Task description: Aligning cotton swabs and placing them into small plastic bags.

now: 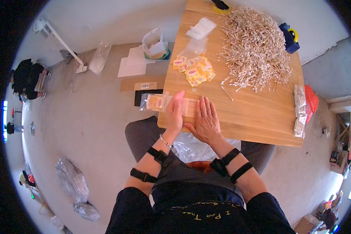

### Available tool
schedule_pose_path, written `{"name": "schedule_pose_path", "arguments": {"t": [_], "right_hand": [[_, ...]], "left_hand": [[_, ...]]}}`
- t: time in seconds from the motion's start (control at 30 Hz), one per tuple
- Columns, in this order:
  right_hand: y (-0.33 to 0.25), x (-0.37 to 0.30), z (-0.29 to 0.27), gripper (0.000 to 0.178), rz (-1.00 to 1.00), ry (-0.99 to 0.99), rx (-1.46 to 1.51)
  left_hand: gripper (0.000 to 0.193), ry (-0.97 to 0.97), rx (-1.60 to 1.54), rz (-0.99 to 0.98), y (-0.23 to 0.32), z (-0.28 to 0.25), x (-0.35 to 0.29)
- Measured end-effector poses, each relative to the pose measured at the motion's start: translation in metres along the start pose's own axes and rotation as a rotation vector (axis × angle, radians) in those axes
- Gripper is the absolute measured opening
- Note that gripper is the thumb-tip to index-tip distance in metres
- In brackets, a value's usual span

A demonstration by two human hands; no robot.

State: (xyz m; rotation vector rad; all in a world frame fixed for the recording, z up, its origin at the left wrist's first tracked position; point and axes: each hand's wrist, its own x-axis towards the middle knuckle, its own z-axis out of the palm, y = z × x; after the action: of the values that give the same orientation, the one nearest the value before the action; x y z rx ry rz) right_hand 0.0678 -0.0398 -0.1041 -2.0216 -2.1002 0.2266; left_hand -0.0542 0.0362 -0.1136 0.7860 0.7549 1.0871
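Between my two hands, a neat row of cotton swabs (189, 107) lies near the table's left front corner. My right hand (206, 121) rests flat at the row's right side, fingers stretched out. On the other side stands my left hand (174, 113), turned on edge with its fingers straight and its palm side hidden. Just left of it, a clear plastic bag (156, 102) with a yellow and white card in it reaches over the table edge; whether my left fingers touch the bag is hidden. A single loose cotton swab (227, 93) lies beyond my right hand.
A large heap of cotton swabs (257, 48) covers the table's far right. Yellow cards (197, 70) and clear bags (202, 28) lie at its far left. Filled packets (300, 111) line the right edge, beside a red bag (311, 102). A tape dispenser (289, 38) stands behind.
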Motion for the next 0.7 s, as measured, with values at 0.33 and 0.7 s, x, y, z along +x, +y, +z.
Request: {"name": "schedule_pose_path", "arguments": {"t": [0.33, 0.7], "right_hand": [[0.001, -0.001, 0.0, 0.089, 0.029, 0.019, 0.012], [0.002, -0.001, 0.001, 0.086, 0.009, -0.019, -0.009]], "left_hand": [[0.049, -0.372, 1.522, 0.535, 0.013, -0.027, -0.067], [0.056, -0.389, 1.617, 0.533, 0.01, -0.018, -0.059]]}}
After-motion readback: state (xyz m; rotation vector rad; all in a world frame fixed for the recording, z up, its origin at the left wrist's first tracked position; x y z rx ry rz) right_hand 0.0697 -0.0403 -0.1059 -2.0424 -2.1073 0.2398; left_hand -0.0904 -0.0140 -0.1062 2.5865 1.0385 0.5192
